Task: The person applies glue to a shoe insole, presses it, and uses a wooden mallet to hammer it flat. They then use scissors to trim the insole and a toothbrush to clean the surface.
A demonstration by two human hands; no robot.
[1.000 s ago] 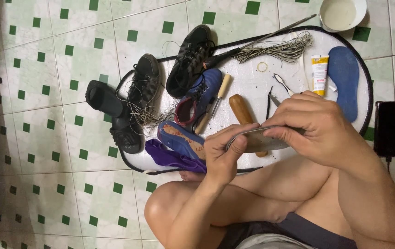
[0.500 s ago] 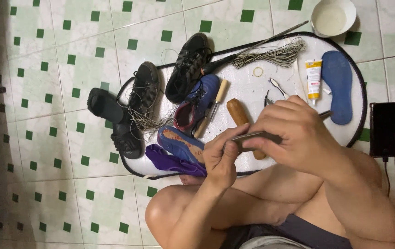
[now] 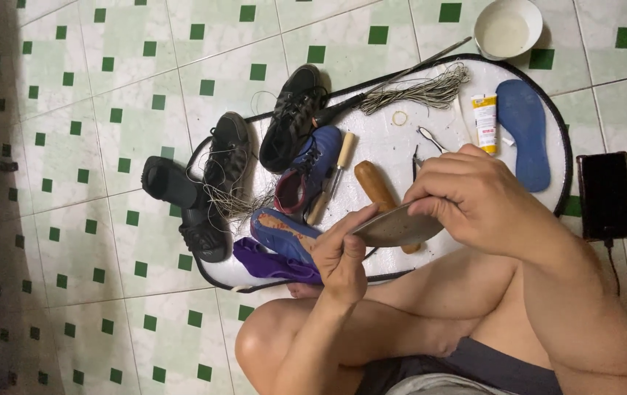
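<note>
Currently both hands, left hand point(image 3: 342, 256) and right hand point(image 3: 474, 197), are closed on the grey insole point(image 3: 397, 227), inspection step; next needs steady grip

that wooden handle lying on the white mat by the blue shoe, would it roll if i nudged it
Probably yes. The wooden handle looks round and smooth, so a sideways nudge would likely roll it. It lies flat on the white mat, which seems level, so it may not go far. The right hand and the grey insole lie close over its lower end and might stop it.
</note>
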